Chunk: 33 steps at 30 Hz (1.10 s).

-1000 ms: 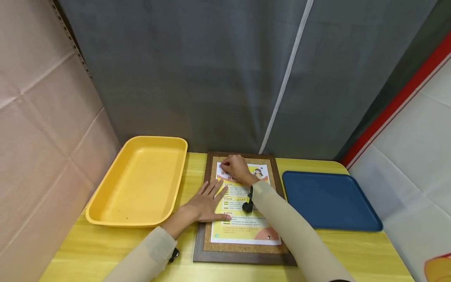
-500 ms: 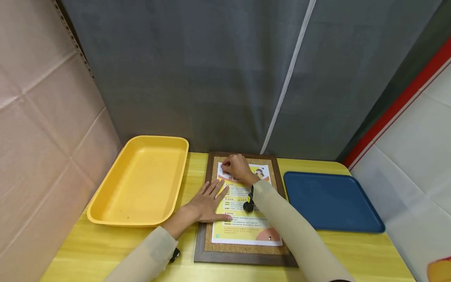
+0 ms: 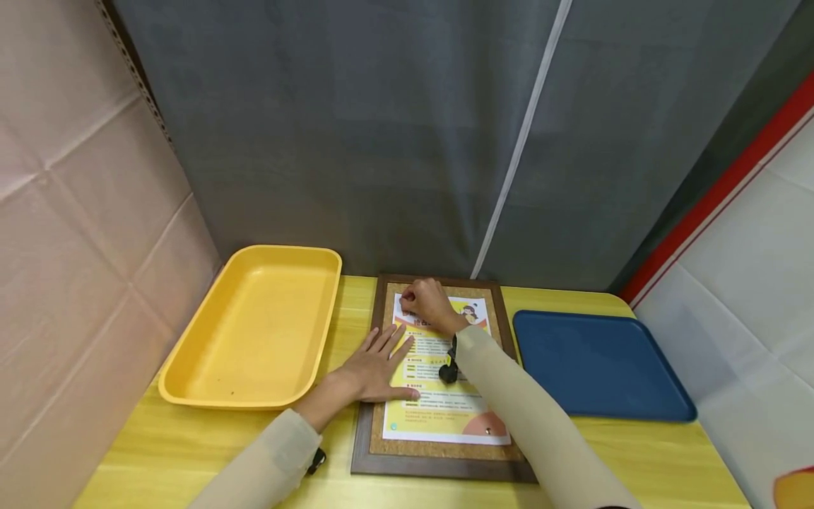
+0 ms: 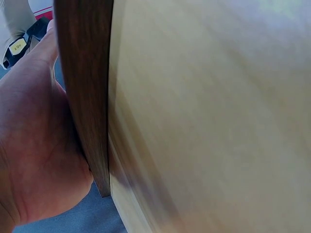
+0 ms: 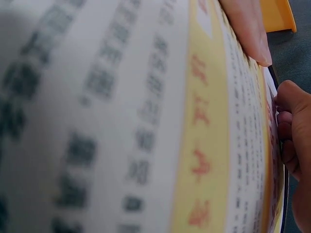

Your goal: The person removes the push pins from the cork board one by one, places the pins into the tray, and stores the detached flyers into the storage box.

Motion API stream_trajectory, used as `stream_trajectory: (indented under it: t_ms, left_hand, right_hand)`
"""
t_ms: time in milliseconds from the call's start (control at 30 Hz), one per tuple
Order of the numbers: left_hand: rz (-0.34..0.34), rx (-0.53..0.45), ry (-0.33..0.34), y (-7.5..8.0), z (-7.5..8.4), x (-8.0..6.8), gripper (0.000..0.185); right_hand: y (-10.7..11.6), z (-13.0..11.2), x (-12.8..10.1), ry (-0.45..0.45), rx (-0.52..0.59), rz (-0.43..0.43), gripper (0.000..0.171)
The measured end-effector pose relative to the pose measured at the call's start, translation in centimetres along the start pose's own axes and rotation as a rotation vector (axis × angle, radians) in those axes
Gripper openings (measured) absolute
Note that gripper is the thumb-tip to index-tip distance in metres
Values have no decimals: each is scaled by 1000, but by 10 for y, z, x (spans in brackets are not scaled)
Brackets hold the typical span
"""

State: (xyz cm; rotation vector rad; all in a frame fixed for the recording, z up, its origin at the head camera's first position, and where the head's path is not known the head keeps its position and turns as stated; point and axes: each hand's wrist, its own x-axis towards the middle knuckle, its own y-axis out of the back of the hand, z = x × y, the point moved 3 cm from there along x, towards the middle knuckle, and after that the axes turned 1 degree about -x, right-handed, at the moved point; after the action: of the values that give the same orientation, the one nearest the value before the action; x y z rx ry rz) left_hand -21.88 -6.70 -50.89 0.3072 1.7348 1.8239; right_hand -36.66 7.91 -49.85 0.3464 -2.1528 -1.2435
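Yellow poster [image 3: 439,417], long axis and top toward curtain [image 3: 318,141]; left fingers [image 3: 392,339] spread, right fingers [image 3: 409,292] curled, hold unclear.

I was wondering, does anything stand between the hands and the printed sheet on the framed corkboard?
Nothing visible does: the left hand rests across the left edge of the printed sheet, and the right hand is curled near its top-left corner. Whether the right hand pinches anything small there is hidden.
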Motion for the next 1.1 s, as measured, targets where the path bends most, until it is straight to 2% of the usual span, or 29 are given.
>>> stream_trajectory:
  t_ms: [200, 467, 633, 933, 1100]
  left_hand:
    - [6, -16, 2, -4, -2, 2, 112]
    - [19, -20, -6, -2, -1, 2, 114]
    - [8, -30, -4, -8, -3, 5, 114]
    - [30, -52, -11, -10, -3, 5, 113]
    - [23, -52, -8, -11, -4, 6, 113]
  right_hand:
    - [1, 0, 1, 25, 12, -22, 10]
    - [1, 2, 4, 34, -20, -76, 12]
    - [-1, 3, 3, 29, -35, -97, 13]
    - [-3, 4, 2, 82, -49, -58, 8]
    - [-4, 4, 2, 76, -46, -48, 8]
